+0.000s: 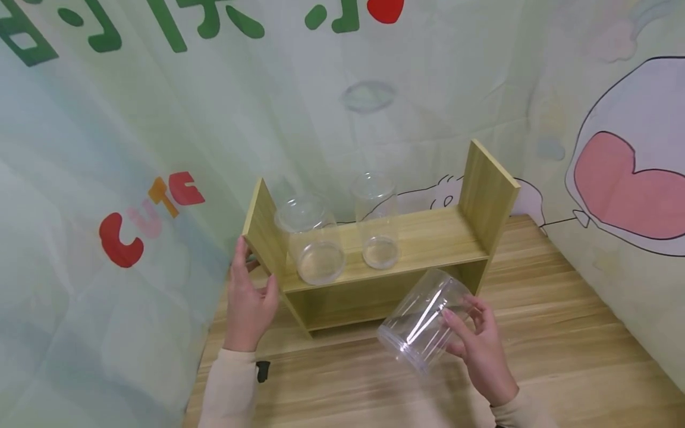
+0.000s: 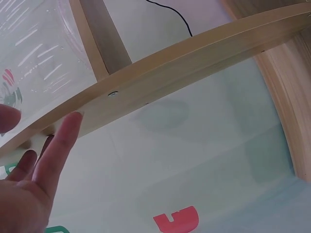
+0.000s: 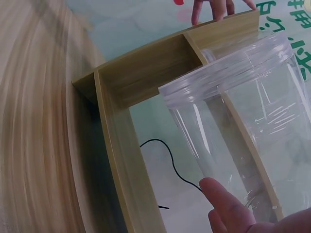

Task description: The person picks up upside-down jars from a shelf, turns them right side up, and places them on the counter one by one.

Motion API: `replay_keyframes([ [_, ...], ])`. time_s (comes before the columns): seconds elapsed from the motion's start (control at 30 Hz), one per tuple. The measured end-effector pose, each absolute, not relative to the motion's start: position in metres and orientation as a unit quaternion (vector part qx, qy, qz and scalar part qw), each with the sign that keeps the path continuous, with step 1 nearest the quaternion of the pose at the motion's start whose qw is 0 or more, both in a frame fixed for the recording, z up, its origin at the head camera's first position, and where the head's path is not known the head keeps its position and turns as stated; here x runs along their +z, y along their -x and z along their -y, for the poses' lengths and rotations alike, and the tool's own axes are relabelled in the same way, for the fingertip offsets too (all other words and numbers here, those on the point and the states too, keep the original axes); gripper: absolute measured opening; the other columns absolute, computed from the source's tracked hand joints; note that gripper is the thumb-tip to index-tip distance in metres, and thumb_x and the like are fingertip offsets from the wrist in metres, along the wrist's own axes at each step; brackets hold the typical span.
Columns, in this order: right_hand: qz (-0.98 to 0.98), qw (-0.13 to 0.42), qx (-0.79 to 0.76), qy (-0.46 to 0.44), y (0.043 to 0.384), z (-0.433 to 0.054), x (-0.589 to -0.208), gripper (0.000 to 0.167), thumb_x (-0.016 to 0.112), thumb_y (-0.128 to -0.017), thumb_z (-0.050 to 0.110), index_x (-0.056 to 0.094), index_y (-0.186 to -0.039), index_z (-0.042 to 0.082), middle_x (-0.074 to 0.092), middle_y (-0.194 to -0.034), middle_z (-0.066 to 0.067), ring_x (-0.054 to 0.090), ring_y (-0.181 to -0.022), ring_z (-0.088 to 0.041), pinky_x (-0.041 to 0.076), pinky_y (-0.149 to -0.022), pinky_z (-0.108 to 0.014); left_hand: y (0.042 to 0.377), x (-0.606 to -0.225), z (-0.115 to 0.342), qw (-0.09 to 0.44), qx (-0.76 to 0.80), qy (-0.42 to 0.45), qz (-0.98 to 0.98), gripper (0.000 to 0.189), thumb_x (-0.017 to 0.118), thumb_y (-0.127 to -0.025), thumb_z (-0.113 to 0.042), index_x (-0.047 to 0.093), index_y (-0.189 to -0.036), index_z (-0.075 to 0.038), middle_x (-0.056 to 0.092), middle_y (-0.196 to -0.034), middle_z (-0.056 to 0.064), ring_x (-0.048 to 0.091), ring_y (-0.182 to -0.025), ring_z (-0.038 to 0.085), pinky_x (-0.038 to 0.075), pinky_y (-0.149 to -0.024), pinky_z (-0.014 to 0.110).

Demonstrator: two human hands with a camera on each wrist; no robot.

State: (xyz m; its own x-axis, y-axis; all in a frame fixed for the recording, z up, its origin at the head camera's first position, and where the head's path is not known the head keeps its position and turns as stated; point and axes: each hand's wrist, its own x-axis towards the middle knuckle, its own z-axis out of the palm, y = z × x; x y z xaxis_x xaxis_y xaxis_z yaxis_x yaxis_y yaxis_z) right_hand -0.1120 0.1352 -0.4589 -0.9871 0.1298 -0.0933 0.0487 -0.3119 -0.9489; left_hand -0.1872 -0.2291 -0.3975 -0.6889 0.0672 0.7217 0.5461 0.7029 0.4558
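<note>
My right hand (image 1: 486, 353) holds a clear plastic jar (image 1: 420, 318) by its side, with thumb and fingers around it. The jar is tilted in front of the shelf, its thick ribbed end pointing down and left. Fingers of my left hand (image 1: 250, 306) touch the left side panel of the wooden shelf (image 1: 439, 235), extended along its outer face. On the upper board stand a wide clear jar (image 1: 307, 229) at the left and a slimmer, taller clear jar (image 1: 374, 208) beside it. The right wrist view shows the held jar's thick rim (image 3: 228, 73) up close.
The shelf stands on a wood-grain table (image 1: 556, 321). Its lower compartment (image 1: 348, 302) lies below the jars. Printed cloth (image 1: 144, 119) hangs behind and at both sides. A small black object (image 1: 263, 371) shows beside the left sleeve.
</note>
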Motion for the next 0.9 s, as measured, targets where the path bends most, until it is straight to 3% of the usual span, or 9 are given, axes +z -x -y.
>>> replay_keyframes([
  [0.1,0.584,0.017,0.808,0.076,0.112,-0.134,-0.461,0.054,0.058,-0.098,0.005,0.023,-0.139,0.003,0.029,-0.137,-0.016,0.061,-0.102,-0.021,0.058,-0.077,-0.046,0.186,-0.399,0.229,0.346,-0.349,0.178,0.853,0.089,0.057,-0.084,0.016,0.012,-0.156,-0.009,0.041,-0.141,0.026,0.056,-0.11,0.043,0.057,-0.052,0.03],
  [0.27,0.578,0.005,0.812,0.079,0.112,-0.132,-0.464,0.053,0.058,-0.098,0.006,0.023,-0.139,0.005,0.029,-0.138,-0.018,0.062,-0.1,-0.022,0.058,-0.077,-0.046,0.179,-0.403,0.228,0.335,-0.369,0.158,0.853,0.087,0.058,-0.085,0.014,0.014,-0.157,-0.009,0.042,-0.14,0.024,0.052,-0.119,0.038,0.06,-0.065,0.042],
  [0.3,0.576,0.003,0.814,0.079,0.112,-0.132,-0.465,0.052,0.058,-0.098,0.006,0.024,-0.138,0.005,0.03,-0.138,-0.018,0.062,-0.1,-0.022,0.058,-0.076,-0.046,0.177,-0.404,0.228,0.333,-0.373,0.153,0.852,0.087,0.058,-0.085,0.013,0.015,-0.157,-0.01,0.042,-0.139,0.024,0.05,-0.121,0.037,0.059,-0.068,0.049],
  [0.43,0.569,-0.008,0.819,0.073,0.112,-0.129,-0.469,0.049,0.057,-0.099,0.007,0.025,-0.136,0.005,0.032,-0.134,-0.017,0.061,-0.099,-0.023,0.058,-0.077,-0.048,0.168,-0.409,0.228,0.355,-0.362,0.154,0.848,0.08,0.059,-0.084,0.009,0.025,-0.155,-0.006,0.046,-0.136,0.024,0.045,-0.125,0.037,0.05,-0.088,0.054],
  [0.53,0.568,-0.021,0.819,0.078,0.112,-0.128,-0.471,0.05,0.057,-0.099,0.01,0.025,-0.137,0.004,0.034,-0.132,-0.017,0.06,-0.1,-0.024,0.058,-0.078,-0.048,0.161,-0.414,0.225,0.385,-0.338,0.173,0.841,0.072,0.06,-0.081,0.002,0.035,-0.149,0.0,0.049,-0.135,0.024,0.044,-0.123,0.04,0.037,-0.098,0.052],
  [0.63,0.562,-0.034,0.821,0.096,0.112,-0.127,-0.474,0.052,0.057,-0.1,0.013,0.024,-0.139,0.005,0.036,-0.13,-0.016,0.062,-0.098,-0.024,0.058,-0.077,-0.047,0.154,-0.421,0.22,0.396,-0.334,0.197,0.832,0.069,0.061,-0.077,-0.003,0.041,-0.143,0.004,0.05,-0.135,0.023,0.044,-0.121,0.04,0.032,-0.102,0.045],
  [0.73,0.552,-0.049,0.825,0.109,0.113,-0.127,-0.476,0.054,0.057,-0.1,0.015,0.023,-0.141,0.006,0.037,-0.13,-0.016,0.063,-0.096,-0.022,0.058,-0.077,-0.047,0.145,-0.429,0.214,0.388,-0.349,0.222,0.824,0.072,0.065,-0.074,0.0,0.041,-0.143,0.006,0.049,-0.135,0.025,0.047,-0.116,0.036,0.037,-0.097,0.035],
  [0.9,0.548,-0.074,0.827,0.103,0.114,-0.127,-0.481,0.06,0.056,-0.101,0.019,0.018,-0.145,0.005,0.029,-0.138,-0.021,0.062,-0.097,-0.023,0.057,-0.08,-0.048,0.132,-0.439,0.201,0.341,-0.395,0.259,0.812,0.076,0.067,-0.074,0.008,0.038,-0.144,0.008,0.044,-0.138,0.026,0.046,-0.122,0.028,0.05,-0.085,0.021],
])
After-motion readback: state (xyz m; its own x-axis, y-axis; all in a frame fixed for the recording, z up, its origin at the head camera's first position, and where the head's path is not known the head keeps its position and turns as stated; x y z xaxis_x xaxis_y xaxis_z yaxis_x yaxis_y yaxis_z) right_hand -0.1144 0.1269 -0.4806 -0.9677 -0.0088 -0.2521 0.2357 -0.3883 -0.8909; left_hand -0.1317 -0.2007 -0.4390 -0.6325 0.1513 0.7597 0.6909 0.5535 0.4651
